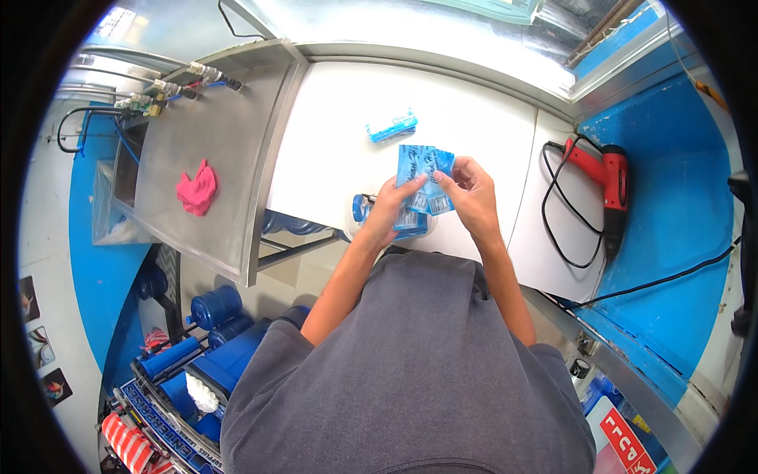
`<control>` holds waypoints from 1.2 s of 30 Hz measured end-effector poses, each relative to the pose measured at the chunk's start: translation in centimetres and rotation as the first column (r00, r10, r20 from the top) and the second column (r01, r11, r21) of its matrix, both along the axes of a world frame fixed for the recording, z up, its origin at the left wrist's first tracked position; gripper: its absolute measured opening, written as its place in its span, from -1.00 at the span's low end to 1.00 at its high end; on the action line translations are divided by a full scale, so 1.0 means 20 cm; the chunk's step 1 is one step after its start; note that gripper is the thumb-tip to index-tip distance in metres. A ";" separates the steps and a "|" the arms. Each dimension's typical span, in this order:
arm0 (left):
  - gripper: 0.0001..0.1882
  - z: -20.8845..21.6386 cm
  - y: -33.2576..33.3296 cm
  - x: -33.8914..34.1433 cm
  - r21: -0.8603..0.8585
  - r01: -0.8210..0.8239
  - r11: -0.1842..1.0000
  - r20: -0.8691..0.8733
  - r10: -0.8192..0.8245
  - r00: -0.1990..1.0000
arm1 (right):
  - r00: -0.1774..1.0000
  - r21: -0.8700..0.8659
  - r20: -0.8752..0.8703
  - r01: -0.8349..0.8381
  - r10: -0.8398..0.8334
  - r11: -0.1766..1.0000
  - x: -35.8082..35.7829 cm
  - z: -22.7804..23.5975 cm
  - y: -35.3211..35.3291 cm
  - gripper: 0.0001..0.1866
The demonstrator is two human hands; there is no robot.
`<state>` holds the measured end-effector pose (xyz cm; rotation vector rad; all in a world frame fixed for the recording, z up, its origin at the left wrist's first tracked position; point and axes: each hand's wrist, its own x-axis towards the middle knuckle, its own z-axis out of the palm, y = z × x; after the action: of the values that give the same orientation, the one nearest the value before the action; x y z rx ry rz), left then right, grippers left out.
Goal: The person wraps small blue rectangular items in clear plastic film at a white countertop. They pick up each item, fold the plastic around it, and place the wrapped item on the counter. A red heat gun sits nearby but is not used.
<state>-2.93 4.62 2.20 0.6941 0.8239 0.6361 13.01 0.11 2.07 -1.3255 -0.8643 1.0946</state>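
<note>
Over the white tabletop [335, 150], my two hands hold a fanned stack of flat blue printed plastic labels [417, 162]. My left hand [382, 212] pinches the stack's left side, thumb on top. The thumb of my right hand [477, 201] presses on the right side, its fingers curled behind. Beyond them lies a small bundle of similar blue labels [392, 127]. Below my hands stands a round whitish tub [348, 218] with more blue pieces [410, 231] inside, partly covered by my left hand and the labels.
At the right rests a red heat gun [613, 186] with a looped black cord [557, 229]. On the left, a steel counter [237, 150] carries a pink cloth [197, 188] and hoses with fittings [207, 73]. Blue water jugs [215, 308] stand below left.
</note>
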 end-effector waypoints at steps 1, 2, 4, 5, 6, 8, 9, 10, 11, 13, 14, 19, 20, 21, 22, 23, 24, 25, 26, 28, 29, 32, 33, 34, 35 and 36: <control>-0.64 -0.01 0.00 0.01 0.006 0.005 1.000 -0.017 -0.005 1.000 | 0.998 -0.008 -0.040 0.039 -0.039 0.999 0.00 0.00 0.00 -0.81; -0.67 -0.01 -0.01 0.01 0.013 0.008 1.000 -0.039 -0.007 0.999 | 0.994 -0.011 -0.079 0.078 -0.078 0.997 0.00 -0.01 -0.01 -0.81; -0.71 -0.02 -0.02 0.02 0.031 0.009 0.999 -0.063 -0.007 0.998 | 0.982 -0.025 -0.139 0.129 -0.132 0.991 0.00 -0.02 -0.02 -0.81; -0.72 -0.03 -0.03 0.03 0.042 0.008 0.999 -0.065 -0.005 0.998 | 0.976 -0.037 -0.160 0.141 -0.145 0.989 0.01 -0.02 -0.03 -0.80; -0.73 -0.03 -0.04 0.04 0.040 0.003 0.999 -0.072 0.000 0.997 | 0.970 -0.063 -0.176 0.160 -0.168 0.985 0.02 -0.03 -0.04 -0.79; -0.76 -0.03 -0.07 0.06 0.000 -0.014 1.000 -0.022 0.014 1.000 | 0.947 -0.036 -0.253 0.197 -0.199 0.980 0.01 -0.03 -0.06 -0.79; -0.77 -0.03 -0.09 0.08 -0.011 -0.029 1.000 0.019 0.029 0.999 | 0.934 -0.021 -0.291 0.213 -0.209 0.977 0.01 -0.04 -0.08 -0.79; -0.77 -0.04 -0.11 0.10 -0.003 -0.017 1.000 -0.001 0.017 1.000 | 0.934 -0.043 -0.280 0.221 -0.224 0.974 0.00 -0.04 -0.09 -0.80; -0.77 -0.05 -0.13 0.12 0.007 -0.002 1.000 -0.006 0.002 1.000 | 0.923 -0.023 -0.326 0.211 -0.207 0.977 -0.01 -0.04 -0.11 -0.80; -0.76 -0.06 -0.18 0.14 0.043 0.023 0.999 0.007 -0.024 1.000 | 0.889 -0.038 -0.412 0.203 -0.200 0.978 -0.02 -0.04 -0.16 -0.82; -0.76 -0.06 -0.18 0.13 0.035 0.066 0.997 -0.005 -0.066 0.998 | 0.875 -0.035 -0.441 0.205 -0.199 0.978 -0.03 -0.05 -0.18 -0.81; -0.66 -0.02 -0.19 0.08 0.003 0.144 0.990 -0.058 -0.143 0.988 | 0.847 -0.075 -0.474 0.235 -0.243 0.969 0.02 -0.08 -0.23 -0.77; -0.63 0.00 -0.19 0.07 -0.003 0.151 0.989 -0.088 -0.151 0.985 | 0.837 -0.091 -0.496 0.217 -0.233 0.972 0.06 -0.09 -0.23 -0.77; -0.60 0.03 -0.19 0.04 0.028 0.088 0.996 -0.097 -0.085 0.992 | 0.824 -0.109 -0.518 0.200 -0.227 0.974 0.09 -0.11 -0.24 -0.76; -0.56 0.05 -0.19 0.01 0.055 0.025 0.998 -0.106 -0.019 0.994 | 0.833 -0.077 -0.499 0.233 -0.240 0.969 0.13 -0.15 -0.23 -0.77; -0.53 0.07 -0.18 -0.04 0.121 -0.037 0.992 -0.084 0.047 0.995 | 0.850 -0.060 -0.414 0.331 -0.325 0.942 0.16 -0.20 -0.18 -0.80; -0.52 0.09 -0.16 -0.11 0.125 -0.099 0.987 -0.135 0.116 0.984 | 0.922 -0.103 -0.216 0.306 -0.322 0.946 0.20 -0.23 -0.17 -0.80; -0.50 0.11 -0.12 -0.19 0.174 -0.154 0.973 -0.154 0.181 0.971 | 0.965 -0.095 -0.027 0.258 -0.262 0.961 0.25 -0.27 -0.15 -0.80; -0.50 0.12 -0.08 -0.27 0.175 -0.188 0.966 -0.158 0.216 0.964 | 0.972 -0.174 0.134 0.213 -0.191 0.962 0.27 -0.30 -0.12 -0.79; -0.46 0.13 -0.01 -0.42 0.141 -0.213 0.967 -0.162 0.235 0.959 | 0.951 -0.336 0.309 0.115 -0.006 0.935 0.30 -0.33 -0.08 -0.69; -0.43 0.14 0.01 -0.48 0.086 -0.211 0.974 -0.192 0.224 0.956 | 0.815 -0.251 0.579 0.135 0.037 0.959 0.29 -0.32 -0.08 -0.67; -0.38 0.14 0.01 -0.59 -0.006 -0.193 0.981 -0.078 0.192 0.978 | 0.277 -0.143 0.957 0.211 0.081 0.967 0.21 -0.19 -0.06 -0.57; -0.38 0.14 0.00 -0.62 -0.023 -0.171 0.985 -0.005 0.171 0.985 | 0.317 -0.095 0.946 0.066 0.070 0.993 0.18 -0.12 -0.05 -0.56; -0.43 0.14 0.00 -0.63 -0.037 -0.179 0.983 -0.019 0.178 0.984 | 0.372 -0.085 0.923 -0.055 0.100 0.995 0.14 -0.05 -0.06 -0.54; -0.45 0.14 -0.01 -0.64 -0.014 -0.158 0.987 -0.058 0.157 0.986 | 0.413 0.003 0.907 -0.198 0.081 0.980 0.08 0.00 -0.08 -0.53; -0.48 0.13 -0.02 -0.64 0.008 -0.131 0.991 -0.094 0.131 0.987 | 0.417 -0.103 0.876 -0.330 0.242 0.938 0.00 0.04 -0.10 -0.51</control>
<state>-15.78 4.28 4.72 0.6793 0.9629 0.7263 12.93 -1.83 2.83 -1.7192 -1.9712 0.5053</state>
